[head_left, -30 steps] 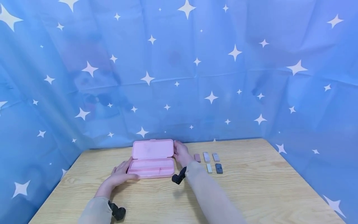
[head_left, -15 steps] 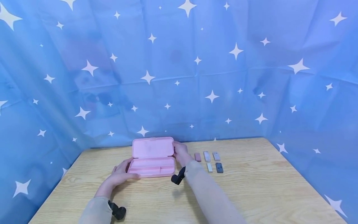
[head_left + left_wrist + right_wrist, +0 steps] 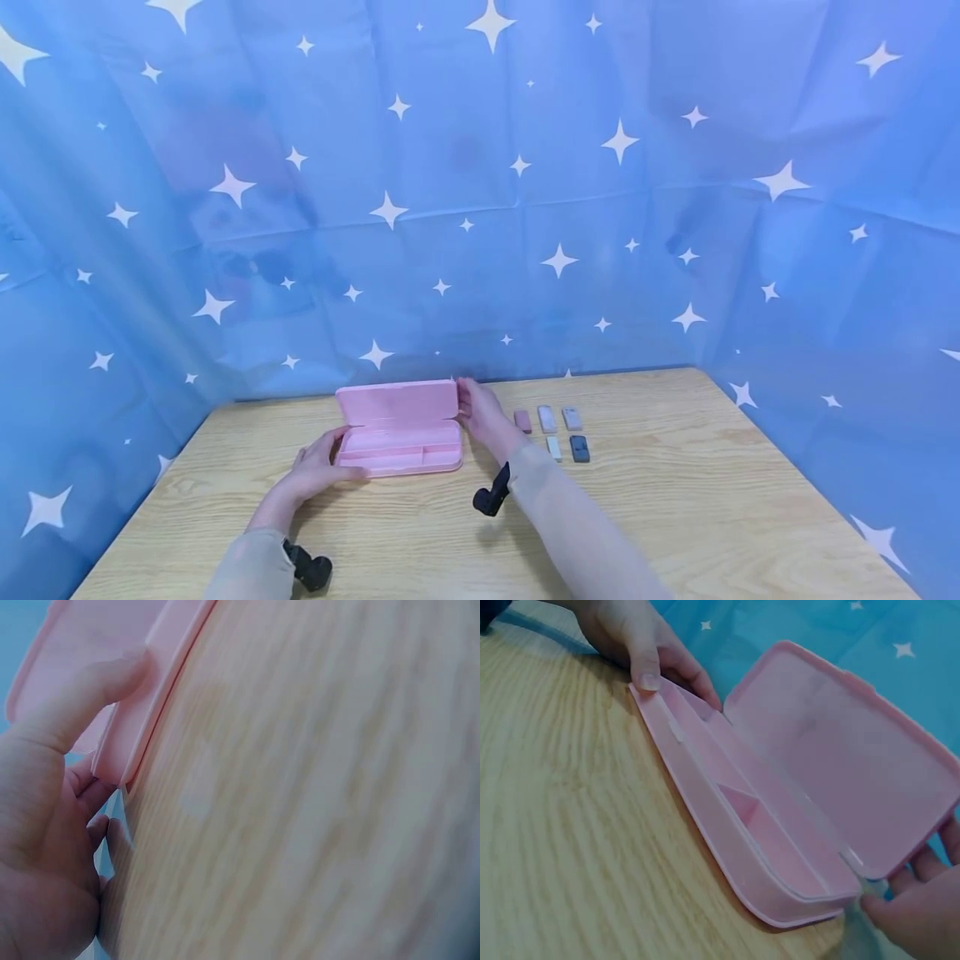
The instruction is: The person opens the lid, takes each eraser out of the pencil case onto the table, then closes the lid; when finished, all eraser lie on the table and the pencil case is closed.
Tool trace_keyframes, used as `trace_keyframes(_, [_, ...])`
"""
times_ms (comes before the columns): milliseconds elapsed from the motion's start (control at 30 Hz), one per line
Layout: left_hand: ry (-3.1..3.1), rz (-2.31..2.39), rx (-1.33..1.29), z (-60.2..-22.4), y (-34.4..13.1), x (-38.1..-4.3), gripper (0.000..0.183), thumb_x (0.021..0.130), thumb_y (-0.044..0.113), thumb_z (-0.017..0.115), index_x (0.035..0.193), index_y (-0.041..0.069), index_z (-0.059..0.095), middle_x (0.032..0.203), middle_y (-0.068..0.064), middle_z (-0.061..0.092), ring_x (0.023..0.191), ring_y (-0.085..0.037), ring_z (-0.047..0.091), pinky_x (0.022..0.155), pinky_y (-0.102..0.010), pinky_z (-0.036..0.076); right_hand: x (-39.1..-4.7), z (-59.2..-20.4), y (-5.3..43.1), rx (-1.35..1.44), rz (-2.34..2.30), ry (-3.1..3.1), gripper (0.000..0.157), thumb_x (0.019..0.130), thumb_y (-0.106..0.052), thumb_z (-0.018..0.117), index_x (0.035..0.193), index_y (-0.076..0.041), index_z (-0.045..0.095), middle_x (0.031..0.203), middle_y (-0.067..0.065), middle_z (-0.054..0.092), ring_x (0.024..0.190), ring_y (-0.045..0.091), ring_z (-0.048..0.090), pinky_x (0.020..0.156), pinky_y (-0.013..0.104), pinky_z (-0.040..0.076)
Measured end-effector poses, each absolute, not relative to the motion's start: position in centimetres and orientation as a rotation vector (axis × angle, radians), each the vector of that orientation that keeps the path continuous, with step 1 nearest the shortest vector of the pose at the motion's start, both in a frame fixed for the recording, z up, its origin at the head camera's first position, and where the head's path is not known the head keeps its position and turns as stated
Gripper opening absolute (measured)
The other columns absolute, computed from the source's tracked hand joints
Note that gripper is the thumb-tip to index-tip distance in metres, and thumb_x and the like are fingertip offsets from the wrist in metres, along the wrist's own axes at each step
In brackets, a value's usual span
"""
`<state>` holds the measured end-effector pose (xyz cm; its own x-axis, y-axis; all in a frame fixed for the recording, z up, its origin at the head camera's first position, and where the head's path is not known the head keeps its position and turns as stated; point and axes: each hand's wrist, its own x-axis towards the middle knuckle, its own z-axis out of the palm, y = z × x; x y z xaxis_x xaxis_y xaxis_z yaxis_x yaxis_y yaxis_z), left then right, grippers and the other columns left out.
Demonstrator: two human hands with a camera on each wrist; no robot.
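Note:
A pink pencil case [image 3: 438,468] lies on the table with its hinged lid [image 3: 397,403] raised at a steep angle. Its compartments look bare in the right wrist view. My left hand [image 3: 309,473] grips the left end, thumb on the front wall and the other fingers round the side, as the left wrist view shows. At the right end, my right hand [image 3: 483,417] has its fingers behind the lid's edge, while the thumb is near the base's rear corner. How firmly those fingers touch the lid is partly hidden.
To the right of my right hand, several small blocks lie in two rows: a dusky pink block [image 3: 522,422], pale ones and a dark block [image 3: 580,448]. A blue curtain [image 3: 480,208] with white stars hangs close behind the wooden table [image 3: 712,500].
The lid has tilted forward from its leaning-back position, and my right hand's fingers have shifted behind its edge. My left hand keeps its grip. The head view has swung slightly.

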<state>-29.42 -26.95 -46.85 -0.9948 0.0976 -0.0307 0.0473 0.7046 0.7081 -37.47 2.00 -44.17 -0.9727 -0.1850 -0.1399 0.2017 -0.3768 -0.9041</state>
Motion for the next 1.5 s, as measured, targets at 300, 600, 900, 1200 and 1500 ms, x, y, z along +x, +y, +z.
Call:
trace_keyframes(300, [2.767,1.261,0.135,-46.6,-27.2,-29.2,0.117,0.078,0.042,0.078,0.153,0.000,-0.001,0.154,-0.028,0.022,0.143,-0.044,0.014,0.111,-0.061,-0.011,-35.7,-44.5,2.9,-0.108,-2.246,1.762,0.039,0.099,-0.026,0.056,0.124,0.003,0.056,0.099,0.004,0.061,0.100,0.021,0.057,0.107,0.045,0.035])
trace_keyframes(600, [2.562,1.605,0.116,-45.9,-27.5,-29.3,0.071,0.101,0.041,0.041,0.156,0.010,0.008,0.155,-0.028,0.016,0.142,-0.049,-0.002,0.108,-0.066,-0.011,-34.5,-45.4,3.3,-0.156,-2.168,1.927,0.052,0.096,-0.024,0.060,0.137,0.004,0.048,0.137,0.019,0.051,0.130,0.034,0.043,0.114,0.048,0.024])
trace_keyframes(900, [2.521,1.551,0.061,-45.9,-27.7,-29.2,0.067,0.100,0.053,0.037,0.155,0.018,0.024,0.161,-0.015,0.010,0.143,-0.044,-0.013,0.105,-0.068,-0.015,-33.3,-46.1,3.5,-0.243,-2.026,2.161,0.046,0.091,-0.017,0.067,0.131,0.003,0.056,0.131,0.018,0.056,0.124,0.034,0.049,0.105,0.046,0.040])
trace_keyframes(1200, [2.600,1.459,0.051,-46.4,-27.6,-29.1,0.071,0.093,0.046,0.059,0.152,0.021,0.031,0.160,-0.016,0.015,0.144,-0.043,-0.011,0.106,-0.066,-0.016,-33.1,-46.8,3.6,-0.316,-1.873,2.292,0.040,0.091,-0.014,0.067,0.130,-0.004,0.060,0.139,0.018,0.050,0.133,0.034,0.041,0.106,0.045,0.039])
trace_keyframes(1500, [2.694,1.380,0.091,-46.6,-27.4,-29.4,0.065,0.093,0.040,0.061,0.149,0.017,0.035,0.157,-0.019,0.022,0.146,-0.038,0.010,0.109,-0.060,-0.017,-33.0,-46.9,3.3,-0.306,-1.776,2.403,0.037,0.091,-0.013,0.067,0.128,-0.008,0.062,0.138,0.015,0.052,0.132,0.032,0.043,0.105,0.045,0.041])
